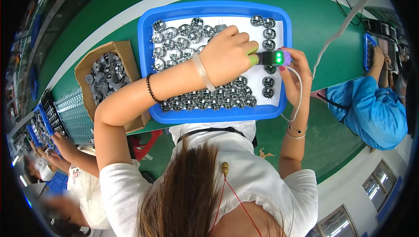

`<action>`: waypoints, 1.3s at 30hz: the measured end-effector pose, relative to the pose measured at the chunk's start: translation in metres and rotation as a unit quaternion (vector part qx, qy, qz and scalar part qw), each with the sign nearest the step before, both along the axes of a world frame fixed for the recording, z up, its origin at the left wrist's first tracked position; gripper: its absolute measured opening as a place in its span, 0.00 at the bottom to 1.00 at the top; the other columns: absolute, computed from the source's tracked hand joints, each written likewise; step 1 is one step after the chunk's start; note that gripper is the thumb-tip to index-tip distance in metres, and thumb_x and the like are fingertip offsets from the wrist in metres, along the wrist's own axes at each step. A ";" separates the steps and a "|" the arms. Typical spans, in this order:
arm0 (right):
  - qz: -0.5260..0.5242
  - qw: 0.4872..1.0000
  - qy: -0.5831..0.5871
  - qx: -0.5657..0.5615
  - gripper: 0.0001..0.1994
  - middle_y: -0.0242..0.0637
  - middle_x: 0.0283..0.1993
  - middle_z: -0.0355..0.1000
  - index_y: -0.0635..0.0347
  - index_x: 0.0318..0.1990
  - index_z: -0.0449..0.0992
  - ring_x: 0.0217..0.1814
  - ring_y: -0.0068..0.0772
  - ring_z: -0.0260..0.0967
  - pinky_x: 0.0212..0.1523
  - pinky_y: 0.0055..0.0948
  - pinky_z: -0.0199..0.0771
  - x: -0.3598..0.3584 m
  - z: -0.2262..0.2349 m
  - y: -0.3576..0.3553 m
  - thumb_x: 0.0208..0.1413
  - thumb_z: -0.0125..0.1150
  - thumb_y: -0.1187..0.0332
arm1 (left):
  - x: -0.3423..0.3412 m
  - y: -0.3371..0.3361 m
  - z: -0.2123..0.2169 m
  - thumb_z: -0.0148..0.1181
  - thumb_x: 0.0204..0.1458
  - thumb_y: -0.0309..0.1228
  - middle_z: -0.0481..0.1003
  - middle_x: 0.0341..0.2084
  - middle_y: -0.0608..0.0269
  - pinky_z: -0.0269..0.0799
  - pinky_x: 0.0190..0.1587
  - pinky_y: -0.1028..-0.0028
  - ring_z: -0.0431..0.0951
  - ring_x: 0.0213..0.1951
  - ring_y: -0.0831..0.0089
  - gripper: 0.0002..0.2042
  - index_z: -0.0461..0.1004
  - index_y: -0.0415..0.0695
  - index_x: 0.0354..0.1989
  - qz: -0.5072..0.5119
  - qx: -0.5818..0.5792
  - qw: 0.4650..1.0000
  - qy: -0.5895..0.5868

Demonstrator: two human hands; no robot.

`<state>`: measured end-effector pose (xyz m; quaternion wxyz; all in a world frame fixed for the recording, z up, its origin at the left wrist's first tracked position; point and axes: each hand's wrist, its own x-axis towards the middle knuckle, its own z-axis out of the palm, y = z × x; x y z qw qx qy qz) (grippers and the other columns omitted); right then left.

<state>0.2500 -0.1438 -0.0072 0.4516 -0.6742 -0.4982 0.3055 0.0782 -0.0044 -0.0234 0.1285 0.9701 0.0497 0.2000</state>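
Observation:
My left hand [229, 55] is closed over the middle of a blue tray [214, 117], knuckles up, with green covers on its finger ends. What it pinches is hidden. Against those covered fingers sits one end of a small black device [267, 58] with two lit green lights [279, 58]. My right hand [299, 69] grips the device's other end, where something purple shows, and a thin white cable [300, 90] hangs down from there. Around both hands, round silver-and-black parts [194, 37] stand in rows on the tray's white liner. A grey part with two pins [221, 27] lies just beyond my left knuckles.
A cardboard box [83, 69] of loose grey round parts [107, 76] stands left of the tray on the green table [301, 12]. A thick white cable [338, 29] hangs at the right. Other people work at both sides, one in a blue garment [371, 110].

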 end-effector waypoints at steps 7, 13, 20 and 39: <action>-0.130 0.979 0.031 0.154 0.19 0.42 0.47 0.69 0.69 0.50 0.67 0.47 0.29 0.67 0.49 0.26 0.66 0.002 -0.006 -0.016 0.54 0.59 0.67 | 0.015 0.021 -0.013 0.59 0.42 0.30 0.70 0.22 0.70 0.62 0.36 0.71 0.72 0.31 0.72 0.02 0.75 0.49 0.20 0.036 0.045 0.998 0.011; 0.080 0.984 -0.139 0.078 0.15 0.45 0.43 0.70 0.67 0.43 0.73 0.44 0.37 0.69 0.44 0.29 0.70 -0.017 -0.006 -0.022 0.46 0.60 0.74 | 0.033 0.031 -0.021 0.61 0.42 0.31 0.72 0.23 0.68 0.62 0.37 0.70 0.73 0.32 0.71 0.02 0.76 0.48 0.23 0.077 0.072 0.994 0.023; 0.077 0.986 -0.118 0.093 0.18 0.45 0.42 0.71 0.66 0.43 0.73 0.41 0.38 0.69 0.42 0.28 0.71 -0.019 -0.015 -0.025 0.40 0.61 0.79 | 0.009 0.022 0.000 0.64 0.43 0.36 0.72 0.24 0.68 0.61 0.37 0.69 0.72 0.31 0.68 0.08 0.75 0.48 0.29 0.067 -0.059 0.996 -0.019; -0.049 0.982 -0.076 0.165 0.17 0.45 0.44 0.67 0.71 0.46 0.69 0.45 0.35 0.67 0.48 0.29 0.67 -0.010 -0.019 -0.055 0.48 0.61 0.73 | 0.019 0.004 -0.013 0.60 0.41 0.32 0.72 0.21 0.70 0.63 0.35 0.72 0.72 0.30 0.72 0.03 0.75 0.49 0.23 0.022 0.030 0.998 0.059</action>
